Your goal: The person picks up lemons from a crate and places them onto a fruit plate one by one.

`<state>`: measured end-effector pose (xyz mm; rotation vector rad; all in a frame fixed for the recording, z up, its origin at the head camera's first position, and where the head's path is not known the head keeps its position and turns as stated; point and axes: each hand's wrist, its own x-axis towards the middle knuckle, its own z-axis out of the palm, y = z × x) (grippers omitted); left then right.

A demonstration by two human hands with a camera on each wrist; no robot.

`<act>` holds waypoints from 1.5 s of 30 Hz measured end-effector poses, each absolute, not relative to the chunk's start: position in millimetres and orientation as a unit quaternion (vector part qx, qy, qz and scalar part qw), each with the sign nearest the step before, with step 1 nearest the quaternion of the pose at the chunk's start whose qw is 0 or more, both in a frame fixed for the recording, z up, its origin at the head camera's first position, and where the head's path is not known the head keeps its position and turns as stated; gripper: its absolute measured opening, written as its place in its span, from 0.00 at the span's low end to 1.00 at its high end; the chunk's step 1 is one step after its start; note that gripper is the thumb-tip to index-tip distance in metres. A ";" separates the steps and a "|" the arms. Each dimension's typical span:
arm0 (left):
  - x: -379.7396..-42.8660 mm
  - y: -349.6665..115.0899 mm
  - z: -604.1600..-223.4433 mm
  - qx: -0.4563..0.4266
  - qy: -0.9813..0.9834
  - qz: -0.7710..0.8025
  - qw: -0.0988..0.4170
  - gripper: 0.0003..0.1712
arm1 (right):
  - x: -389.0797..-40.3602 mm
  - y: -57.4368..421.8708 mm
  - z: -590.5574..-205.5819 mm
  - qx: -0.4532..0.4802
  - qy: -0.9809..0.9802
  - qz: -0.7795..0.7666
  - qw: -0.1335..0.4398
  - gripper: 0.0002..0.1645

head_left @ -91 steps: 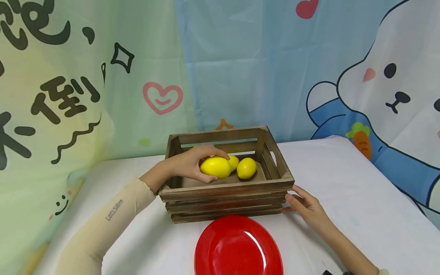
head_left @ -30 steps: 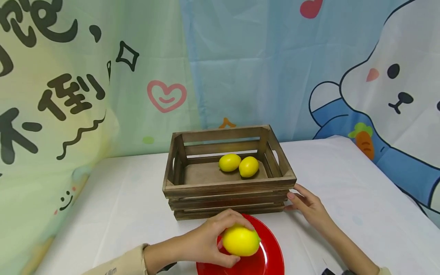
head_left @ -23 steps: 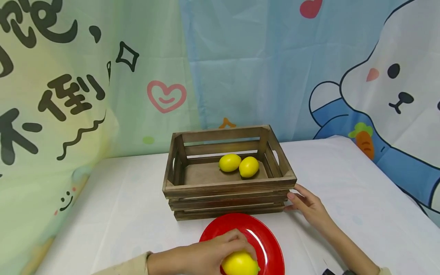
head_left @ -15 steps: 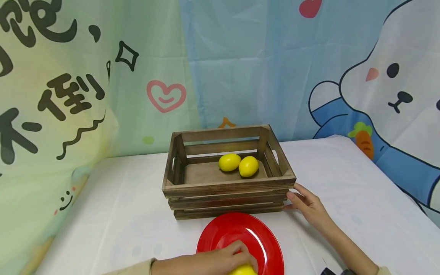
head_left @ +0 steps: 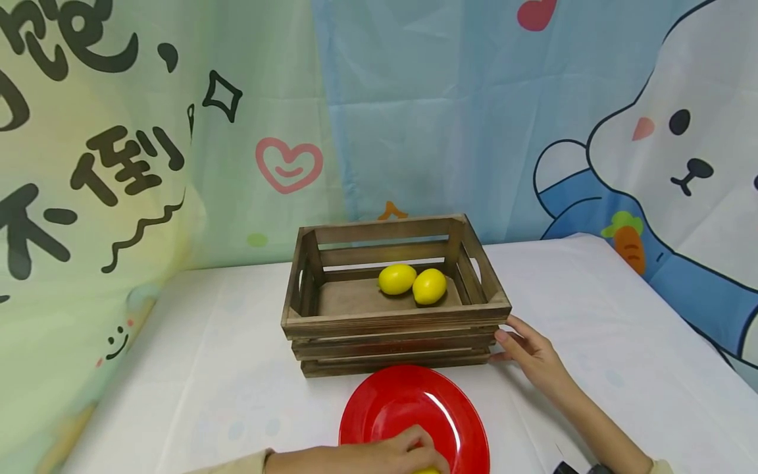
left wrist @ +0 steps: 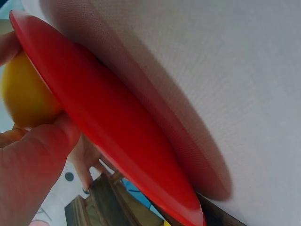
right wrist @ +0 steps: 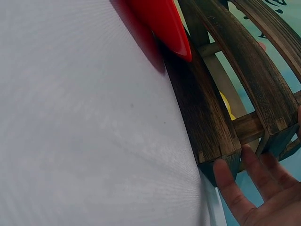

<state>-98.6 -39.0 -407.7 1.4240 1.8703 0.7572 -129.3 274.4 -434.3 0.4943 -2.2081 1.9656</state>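
Down at the near edge of the head view, the person's left hand (head_left: pixel 408 455) is clamped on a yellow lemon (head_left: pixel 429 471), only a small part of which shows there between the fingers and the bottom of the picture. From the left wrist it is plainer: thumb and fingers lie on either side of the fruit, which is over a red plate (head_left: pixel 370 405), partly hidden behind the rim. Whether the lemon touches the plate's surface, I cannot tell.

The plate lies on a white cloth (head_left: pixel 225 368), right in front of a slatted wooden crate (head_left: pixel 391 327) of dark, streaky boards; seen from the head, its far edge overlaps the foot of the crate, and I cannot tell if the two touch. Inside the crate, on its floor and toward the right side, are two more lemons — one lemon (head_left: pixel 397 279) a little to the left and farther back, the other lemon (head_left: pixel 429 287) just beside it.

The right hand (head_left: pixel 529 353) is at the crate's near right corner, its fingers spread apart and fingertips resting against the end boards, with no grip round them. A beige sleeve (head_left: pixel 227 465) covers the left forearm. Behind everything hangs a pastel backdrop (head_left: pixel 403 145) printed with black lettering, a pink smiling heart (head_left: pixel 289 166) and, on the right, a white cartoon animal (head_left: pixel 639 158) in blue with a carrot (head_left: pixel 629 250).
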 end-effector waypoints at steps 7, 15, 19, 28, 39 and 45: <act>-97.7 -38.8 -413.7 0.610 0.708 0.244 0.259 0.37 | -128.6 274.9 -436.0 0.160 -0.734 0.657 0.068 0.31; -99.5 -39.5 -415.7 0.652 0.702 0.207 0.197 0.39 | -128.8 274.8 -440.0 0.171 -0.730 0.657 0.074 0.32; -101.2 -39.5 -414.0 0.630 0.711 0.225 0.215 0.38 | -128.4 275.1 -438.6 0.176 -0.727 0.660 0.074 0.32; -104.1 -37.9 -411.6 0.617 0.724 0.227 0.209 0.40 | -129.1 275.3 -433.8 0.169 -0.736 0.651 0.075 0.31; -107.8 -39.7 -396.4 0.619 0.725 0.242 0.179 0.42 | -130.4 275.7 -435.6 0.174 -0.733 0.654 0.070 0.32; -109.1 -43.8 -373.2 0.625 0.723 0.260 0.140 0.39 | -129.4 275.4 -435.2 0.173 -0.734 0.653 0.073 0.32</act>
